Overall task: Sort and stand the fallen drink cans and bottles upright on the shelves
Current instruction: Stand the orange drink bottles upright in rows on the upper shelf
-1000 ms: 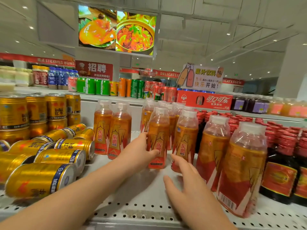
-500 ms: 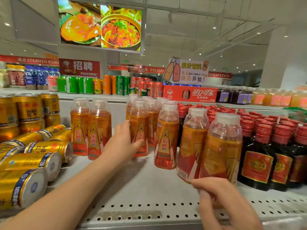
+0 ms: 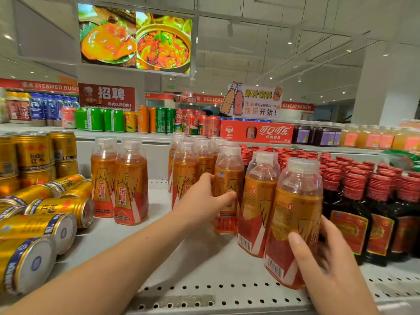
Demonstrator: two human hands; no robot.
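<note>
Several orange drink bottles with clear caps stand upright on the white perforated shelf (image 3: pixel 204 289). My left hand (image 3: pixel 204 201) grips one upright orange bottle (image 3: pixel 228 178) in the middle of the group, thumb across its label. My right hand (image 3: pixel 327 264) holds the nearest orange bottle (image 3: pixel 293 214) at the shelf's front, thumb on its label and fingers round its right side. Another orange bottle (image 3: pixel 259 201) stands between the two. A pair of orange bottles (image 3: pixel 119 180) stands apart to the left. Several gold cans (image 3: pixel 38 228) lie on their sides at the far left.
Upright gold cans (image 3: pixel 31 153) are stacked behind the fallen ones. Dark bottles with red caps (image 3: pixel 375 201) crowd the right side of the shelf. A higher back shelf carries green, orange and red soda cans (image 3: pixel 159 120) and a red carton (image 3: pixel 256 131).
My left hand moved from the bottle further left onto the middle bottle. My right hand rose from the shelf's front edge and took hold of the nearest bottle. The view shifted left.
</note>
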